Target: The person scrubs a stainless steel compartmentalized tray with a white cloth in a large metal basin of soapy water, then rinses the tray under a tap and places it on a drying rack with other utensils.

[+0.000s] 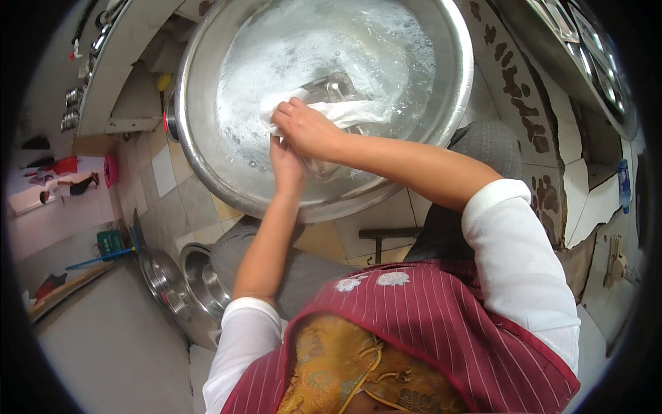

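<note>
A wide stainless steel basin (192, 139) of sudsy water is before me. Over its near side, my right hand (305, 127) grips a wet white cloth (354, 113), which trails to the right across the water. Just below it, my left hand (287, 161) has its fingers up against the cloth's lower end and the edge of a shiny, see-through or metal dish (320, 168). The cloth and my right hand cover much of this dish, so its full shape is hidden. Part of it shows beyond the cloth, among the foam.
Metal bowls (204, 269) stand on the tiled floor at my left. A broken-edged tiled counter (571, 202) runs along the right, with metal trays (595, 57) above. A dark metal bar (388, 234) lies below the basin. Another person (70, 187) is far off at left.
</note>
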Demonstrator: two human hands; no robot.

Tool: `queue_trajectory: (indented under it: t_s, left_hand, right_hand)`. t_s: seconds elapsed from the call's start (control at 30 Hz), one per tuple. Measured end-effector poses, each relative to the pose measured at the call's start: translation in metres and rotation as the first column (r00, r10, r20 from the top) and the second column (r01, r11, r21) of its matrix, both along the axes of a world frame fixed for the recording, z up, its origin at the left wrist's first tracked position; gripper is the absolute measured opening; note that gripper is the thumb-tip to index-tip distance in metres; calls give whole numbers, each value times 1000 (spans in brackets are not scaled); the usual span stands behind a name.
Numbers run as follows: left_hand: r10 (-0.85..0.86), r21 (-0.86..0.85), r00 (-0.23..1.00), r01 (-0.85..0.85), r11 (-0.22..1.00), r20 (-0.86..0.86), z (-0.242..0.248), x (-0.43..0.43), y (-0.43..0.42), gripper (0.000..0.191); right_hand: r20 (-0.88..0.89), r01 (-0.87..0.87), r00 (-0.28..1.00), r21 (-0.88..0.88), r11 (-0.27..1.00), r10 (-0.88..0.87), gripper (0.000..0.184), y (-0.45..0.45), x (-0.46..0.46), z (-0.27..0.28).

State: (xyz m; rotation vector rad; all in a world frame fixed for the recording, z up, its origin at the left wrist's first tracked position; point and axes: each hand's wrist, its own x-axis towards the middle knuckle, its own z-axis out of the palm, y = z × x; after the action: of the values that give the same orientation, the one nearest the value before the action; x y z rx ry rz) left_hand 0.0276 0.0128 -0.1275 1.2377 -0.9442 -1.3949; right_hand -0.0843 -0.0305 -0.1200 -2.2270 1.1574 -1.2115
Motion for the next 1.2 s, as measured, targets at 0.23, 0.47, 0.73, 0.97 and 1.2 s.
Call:
queue_trajectory:
  t_s: [0.23,0.47,0.73,0.97,1.2]
  left_hand:
    - [63,-195,993,-42,980,104,21,18,-6,41]
    - [208,-132,974,-196,972,85,13,24,-17,20]
    - [228,20,969,-227,974,-92,1,35,-23,12]
    - [277,55,955,-272,961,-105,25,67,-42,15]
    - [261,-242,941,-207,948,216,32,51,-36,18]
  right_hand:
    - [-300,433,901,569,699,-314,30,-34,-56,-26]
    - [-256,144,965,328,934,-59,34,12,-7,-26]
    - [67,-82,996,315,945,65,30,21,13,-20]
    - [-127,-163,952,558,814,277,27,66,8,-20]
    - [-234,172,968,384,907,-85,21,-2,-38,-28]
